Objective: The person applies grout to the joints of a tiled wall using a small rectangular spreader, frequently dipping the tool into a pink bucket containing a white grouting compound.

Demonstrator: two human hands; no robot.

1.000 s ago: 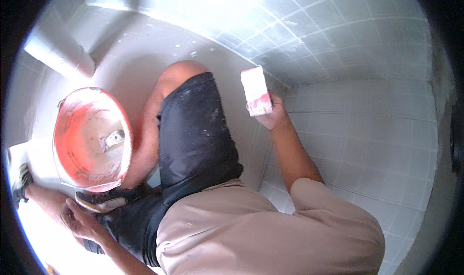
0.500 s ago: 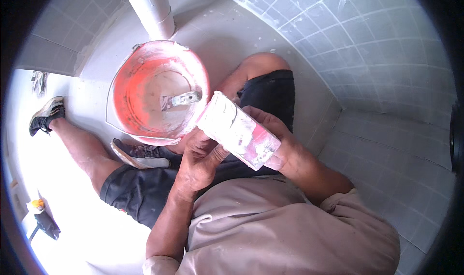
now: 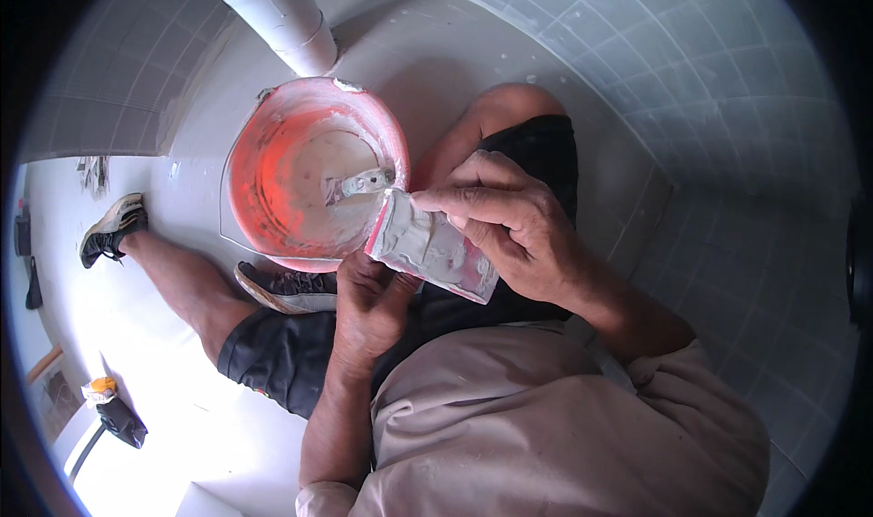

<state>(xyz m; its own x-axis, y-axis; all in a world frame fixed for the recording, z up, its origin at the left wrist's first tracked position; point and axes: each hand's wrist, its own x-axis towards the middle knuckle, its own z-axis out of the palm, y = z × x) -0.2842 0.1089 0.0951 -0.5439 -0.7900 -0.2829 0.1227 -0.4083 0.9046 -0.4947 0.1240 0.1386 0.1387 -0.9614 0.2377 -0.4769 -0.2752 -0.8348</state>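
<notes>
White-tiled walls and floor surround a seated person holding a dusty pink-and-white packet over the near rim of an orange bucket. Left hand clamps its lower edge, right hand grips the top; a slow, steady tilt over the bucket's centre would limit spillage.

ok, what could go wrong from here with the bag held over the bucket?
1. The bag is tilted with its open end just at the rim of the orange bucket; powder could land on the floor or on the shoe beside it.
2. Both hands, left hand and right hand, hold the bag, so nothing steadies the bucket if it is bumped.
</notes>
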